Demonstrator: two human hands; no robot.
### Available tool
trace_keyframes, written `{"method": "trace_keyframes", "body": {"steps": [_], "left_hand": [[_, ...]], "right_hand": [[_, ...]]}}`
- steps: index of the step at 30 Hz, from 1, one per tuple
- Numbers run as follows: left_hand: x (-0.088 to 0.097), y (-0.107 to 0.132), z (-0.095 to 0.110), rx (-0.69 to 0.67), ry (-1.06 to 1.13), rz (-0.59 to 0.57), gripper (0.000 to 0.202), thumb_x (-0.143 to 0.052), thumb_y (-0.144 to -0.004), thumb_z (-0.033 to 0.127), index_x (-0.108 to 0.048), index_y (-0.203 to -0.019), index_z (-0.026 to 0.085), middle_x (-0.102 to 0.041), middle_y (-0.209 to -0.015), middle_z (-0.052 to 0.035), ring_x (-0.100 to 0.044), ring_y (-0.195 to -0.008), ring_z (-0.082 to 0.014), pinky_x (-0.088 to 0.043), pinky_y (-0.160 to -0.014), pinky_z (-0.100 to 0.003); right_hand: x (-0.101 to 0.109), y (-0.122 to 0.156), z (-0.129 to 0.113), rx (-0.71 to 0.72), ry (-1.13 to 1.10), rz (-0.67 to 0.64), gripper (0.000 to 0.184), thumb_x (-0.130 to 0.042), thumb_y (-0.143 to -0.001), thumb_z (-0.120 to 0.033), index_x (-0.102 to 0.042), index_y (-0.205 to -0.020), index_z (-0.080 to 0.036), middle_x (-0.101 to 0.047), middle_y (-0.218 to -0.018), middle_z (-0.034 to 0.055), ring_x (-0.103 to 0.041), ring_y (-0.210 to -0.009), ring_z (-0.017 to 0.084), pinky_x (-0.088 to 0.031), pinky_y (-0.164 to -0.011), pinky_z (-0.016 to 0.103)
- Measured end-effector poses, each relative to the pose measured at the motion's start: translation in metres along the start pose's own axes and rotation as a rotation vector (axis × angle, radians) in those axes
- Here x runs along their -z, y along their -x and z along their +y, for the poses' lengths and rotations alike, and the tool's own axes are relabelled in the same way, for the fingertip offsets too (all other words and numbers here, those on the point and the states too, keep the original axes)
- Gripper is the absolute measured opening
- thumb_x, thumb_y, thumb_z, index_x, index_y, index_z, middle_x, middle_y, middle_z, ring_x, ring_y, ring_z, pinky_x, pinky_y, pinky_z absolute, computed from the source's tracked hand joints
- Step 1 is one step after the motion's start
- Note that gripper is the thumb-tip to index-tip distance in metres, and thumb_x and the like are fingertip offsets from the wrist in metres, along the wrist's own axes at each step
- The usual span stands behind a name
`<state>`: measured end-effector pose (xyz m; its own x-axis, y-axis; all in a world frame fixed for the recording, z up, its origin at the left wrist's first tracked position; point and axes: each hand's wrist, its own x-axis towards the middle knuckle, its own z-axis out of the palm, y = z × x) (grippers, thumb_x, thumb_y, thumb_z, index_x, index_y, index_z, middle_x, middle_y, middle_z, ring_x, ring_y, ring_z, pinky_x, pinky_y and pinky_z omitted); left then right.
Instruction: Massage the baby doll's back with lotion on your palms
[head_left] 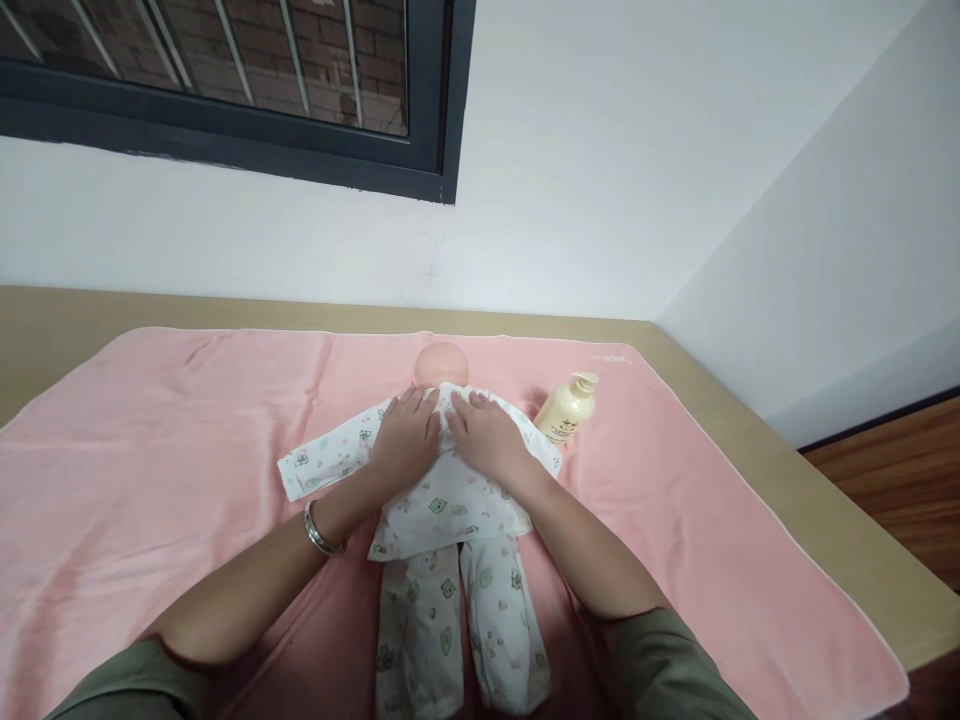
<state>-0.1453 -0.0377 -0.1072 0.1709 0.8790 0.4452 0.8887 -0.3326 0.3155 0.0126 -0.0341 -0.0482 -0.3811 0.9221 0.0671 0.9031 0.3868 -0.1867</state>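
Doll [450, 505], dressed in soft white printed cloth, lies at the lower centre of the frame, legs toward the bottom edge. Rolled green sleeves [679, 660] fill the lower corners, and from them bare forearms slant inward and upward. Loose trousers [502, 620], scattered with small green and pink motifs, spread in two wrinkled tubes between the arms. Round the left wrist sits a smooth, shiny metal bracelet [316, 532]. Left hand [407, 432] and right hand [486, 435] rest flat, palms down, on the chest of the matching top [435, 510], fingers extended toward the top of the frame, grasping nothing. Just beyond the fingertips shows a smooth, rounded head [441, 362]. Right of centre, near one cloth arm, is a glossy pale-yellow bottle [568, 412]. Beneath everything spreads a softly creased pink blanket [697, 570], bordered by a pale tabletop [810, 515]. Beyond rise a plain white wall [600, 160] and, upper left, a dark window frame [431, 150].
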Motion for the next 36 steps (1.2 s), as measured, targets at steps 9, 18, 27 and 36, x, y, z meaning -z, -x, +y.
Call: {"method": "trace_keyframes", "body": {"steps": [9,18,27,36], "left_hand": [[0.011,0.000,0.006,0.055,-0.025,-0.031,0.047,-0.030,-0.100,0.034,-0.053,-0.136,0.015,-0.059,-0.136,-0.0165,-0.051,-0.129,-0.0306,-0.041,-0.107,-0.050],[0.008,0.012,0.020,0.035,-0.055,-0.030,0.046,-0.032,-0.098,0.033,-0.053,-0.137,0.017,-0.052,-0.145,-0.0170,-0.044,-0.137,-0.0344,-0.037,-0.110,-0.054],[-0.003,-0.012,-0.013,0.032,0.086,-0.046,0.048,-0.025,-0.099,0.030,-0.050,-0.138,0.018,-0.055,-0.144,-0.0141,-0.046,-0.137,-0.0283,-0.036,-0.112,-0.054],[0.004,0.001,0.004,0.024,-0.005,0.007,0.040,-0.037,-0.097,0.030,-0.058,-0.128,0.018,-0.063,-0.130,-0.0151,-0.057,-0.122,-0.0310,-0.043,-0.105,-0.050]], "right_hand": [[-0.004,0.011,-0.009,0.018,0.019,-0.052,0.053,-0.030,-0.104,-0.035,-0.033,-0.154,-0.019,-0.032,-0.159,0.0196,-0.028,-0.147,0.035,-0.023,-0.115,0.054],[-0.001,-0.016,0.009,-0.054,-0.056,-0.059,0.055,-0.022,-0.105,-0.040,-0.033,-0.154,-0.015,-0.040,-0.155,0.0192,-0.033,-0.145,0.032,-0.024,-0.114,0.059],[-0.008,0.015,-0.014,0.052,-0.011,0.027,0.051,-0.030,-0.104,-0.033,-0.041,-0.150,-0.015,-0.041,-0.155,0.0183,-0.035,-0.144,0.034,-0.025,-0.116,0.054],[-0.021,-0.022,0.011,-0.092,-0.096,-0.013,0.059,-0.023,-0.105,-0.042,-0.031,-0.153,-0.008,-0.033,-0.158,0.0211,-0.023,-0.150,0.033,-0.018,-0.118,0.055]]}}
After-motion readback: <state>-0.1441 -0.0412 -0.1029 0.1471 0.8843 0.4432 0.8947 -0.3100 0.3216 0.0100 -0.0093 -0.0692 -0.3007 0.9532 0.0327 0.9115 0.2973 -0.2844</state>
